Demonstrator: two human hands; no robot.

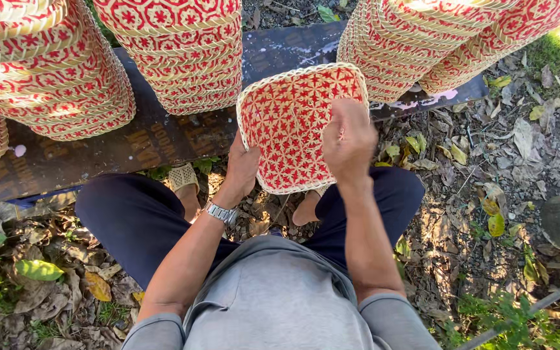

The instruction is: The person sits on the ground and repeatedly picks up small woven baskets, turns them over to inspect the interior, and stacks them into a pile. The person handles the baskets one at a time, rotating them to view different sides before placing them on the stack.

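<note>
The left hand (242, 167) reaches forward with its forearm nearly straight, a wristwatch (220, 212) on the wrist, its grip grasping the lower left edge of a square red-and-cream woven tray (293, 123). The tray stands tilted up between both grips, above the knees. The right hand (348, 139) is raised in front of the tray's face, elbow bent, grip clenched with fingers curled. Beyond both grips, stacks of like trays (189, 58) sit on a dark plank (131, 142).
</note>
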